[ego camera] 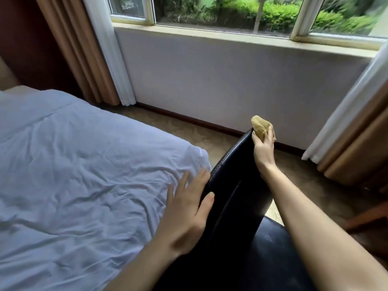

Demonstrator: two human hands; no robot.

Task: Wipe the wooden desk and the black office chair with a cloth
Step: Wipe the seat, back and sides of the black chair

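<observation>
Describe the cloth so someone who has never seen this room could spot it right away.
Start at the wide window, then drop to the black chair standing beside the white bed. At the far top corner of its backrest, the right hand grips the cloth. It is a small bunched tan wad, the only one, set against black chair and pale wall.

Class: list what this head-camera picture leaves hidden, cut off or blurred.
Head view:
Chair base: hidden beneath its own seat.
Cloth: partly hidden inside the right hand.
Wooden furniture: cut off by the right edge; desk or not, unclear.
Garden outside: blurred.
</observation>
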